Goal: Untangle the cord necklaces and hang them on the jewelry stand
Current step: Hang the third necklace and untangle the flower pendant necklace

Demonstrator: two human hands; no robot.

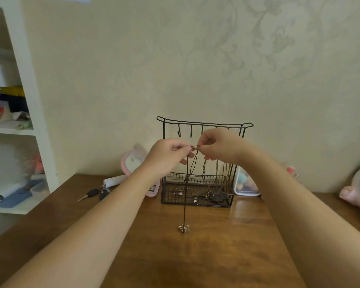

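Pinched between thumb and forefinger of left hand (170, 151) and of right hand (216, 146), other fingers loosely curled: short top span of thin dark cord necklace (184, 215). Held in the air in front of black wire jewelry stand (204, 123) with hook row and mesh basket base. Hanging straight down to small pale flower-shaped pendant (184, 228), at or just above brown wooden table (216, 256); contact not discernible. Probably light, limp and quick to snag. Best gripped on the cord near its top loop, not by the pendant. Several paler cords (216, 175) draped from the stand's right-hand hooks.

Jewelry stand (204, 163) on table (195, 256), keys (93, 193) left.
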